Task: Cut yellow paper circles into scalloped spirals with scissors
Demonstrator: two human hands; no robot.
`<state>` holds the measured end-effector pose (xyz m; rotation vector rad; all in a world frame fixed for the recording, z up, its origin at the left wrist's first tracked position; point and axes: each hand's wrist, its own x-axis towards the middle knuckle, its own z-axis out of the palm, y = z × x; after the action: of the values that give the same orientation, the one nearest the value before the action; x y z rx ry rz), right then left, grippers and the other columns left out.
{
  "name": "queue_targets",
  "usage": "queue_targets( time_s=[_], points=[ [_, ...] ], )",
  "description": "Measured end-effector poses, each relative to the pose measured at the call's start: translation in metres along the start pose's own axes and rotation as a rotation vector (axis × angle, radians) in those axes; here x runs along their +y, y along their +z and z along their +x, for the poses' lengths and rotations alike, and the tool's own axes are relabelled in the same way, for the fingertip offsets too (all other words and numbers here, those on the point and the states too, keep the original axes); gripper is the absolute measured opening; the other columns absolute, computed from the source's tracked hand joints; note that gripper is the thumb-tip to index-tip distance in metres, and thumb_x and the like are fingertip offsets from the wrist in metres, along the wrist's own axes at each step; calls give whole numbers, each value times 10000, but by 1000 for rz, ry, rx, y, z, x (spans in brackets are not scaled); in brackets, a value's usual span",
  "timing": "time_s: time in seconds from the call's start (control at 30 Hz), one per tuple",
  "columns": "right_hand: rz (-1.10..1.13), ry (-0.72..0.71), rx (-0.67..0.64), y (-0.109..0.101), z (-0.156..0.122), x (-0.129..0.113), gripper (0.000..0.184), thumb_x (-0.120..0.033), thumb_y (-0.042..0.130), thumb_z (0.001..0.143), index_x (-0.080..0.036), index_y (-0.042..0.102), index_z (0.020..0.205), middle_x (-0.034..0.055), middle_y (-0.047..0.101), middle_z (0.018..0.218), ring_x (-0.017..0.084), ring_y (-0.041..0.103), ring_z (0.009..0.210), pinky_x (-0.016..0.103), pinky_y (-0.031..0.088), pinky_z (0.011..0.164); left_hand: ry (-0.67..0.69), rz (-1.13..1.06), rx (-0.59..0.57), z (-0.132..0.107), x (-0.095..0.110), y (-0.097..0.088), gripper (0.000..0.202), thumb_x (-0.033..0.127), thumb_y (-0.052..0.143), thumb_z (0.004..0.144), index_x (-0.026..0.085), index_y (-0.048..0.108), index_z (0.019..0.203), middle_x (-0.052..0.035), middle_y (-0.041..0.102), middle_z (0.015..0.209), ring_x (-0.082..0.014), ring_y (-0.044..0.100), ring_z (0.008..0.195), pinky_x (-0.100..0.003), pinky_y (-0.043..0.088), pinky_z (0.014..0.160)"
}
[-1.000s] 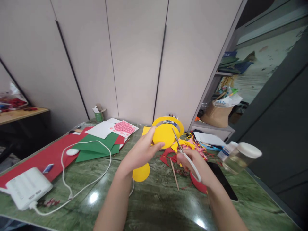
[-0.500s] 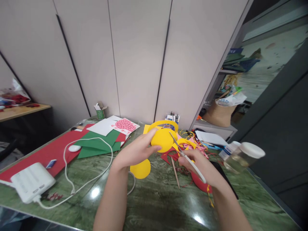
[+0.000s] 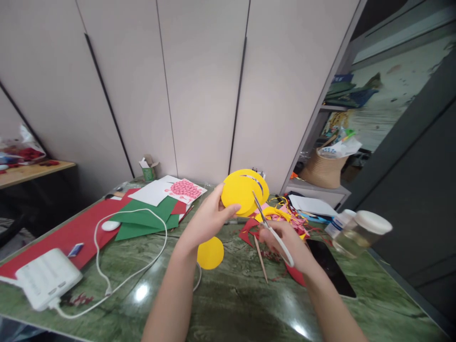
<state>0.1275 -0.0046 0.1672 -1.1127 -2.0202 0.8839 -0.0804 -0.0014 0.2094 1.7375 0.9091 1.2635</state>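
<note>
Between the fingers and thumb of my left hand (image 3: 210, 213) is a round piece of yellow paper (image 3: 238, 192), held up above the table. A curved yellow strip stands off its far right edge with a gap between them. My right hand (image 3: 283, 240) is closed around white-handled scissors (image 3: 276, 235), whose blades point up and left at the paper's right edge. A second yellow paper circle (image 3: 211, 252) lies on the table below my left hand. Beneath the scissors are a wooden pencil-like stick (image 3: 261, 259) and red paper scraps (image 3: 247, 232).
Yellow and pink paper scraps (image 3: 290, 216) are heaped behind my right hand. A dark tablet (image 3: 331, 268) and a lidded clear jar (image 3: 361, 232) stand to the right. Leftward lie green paper (image 3: 147, 218), red paper (image 3: 53, 237) and a white charger (image 3: 48, 278) with its cable.
The yellow circle and its strip have turned, so the strip now sits closer along the right edge. Both hands have shifted slightly, and more of the tablet shows.
</note>
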Motion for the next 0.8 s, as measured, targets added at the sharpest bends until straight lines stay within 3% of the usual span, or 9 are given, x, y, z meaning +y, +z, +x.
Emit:
queue_targets(
  time_s=[0.23, 0.57, 0.8],
  points=[
    [-19, 14, -38, -7, -3, -1, 499, -616, 394, 841, -170, 479, 637, -44, 371, 548, 107, 352, 489, 215, 262, 443, -62, -20, -125, -2, -2, 0, 313, 247, 508, 826, 193, 462, 1131, -68, 606, 1013, -189, 606, 828, -313, 512, 696],
    [-99, -19, -154, -16, -9, -3, 457, -557, 405, 875, -167, 496, 656, -30, 413, 603, 116, 359, 541, 228, 265, 484, -81, 215, -333, -7, -5, -11, 246, 224, 486, 819, 204, 474, 1064, -36, 624, 853, -178, 639, 697, -270, 505, 582],
    [-128, 16, -128, -16, -12, 4, 416, -518, 467, 860, -166, 509, 642, -24, 441, 598, 124, 381, 551, 230, 278, 486, -74, 254, -334, -8, -9, -18, 257, 187, 505, 794, 216, 491, 1049, -45, 615, 898, -177, 611, 712, -285, 509, 606]
  ],
)
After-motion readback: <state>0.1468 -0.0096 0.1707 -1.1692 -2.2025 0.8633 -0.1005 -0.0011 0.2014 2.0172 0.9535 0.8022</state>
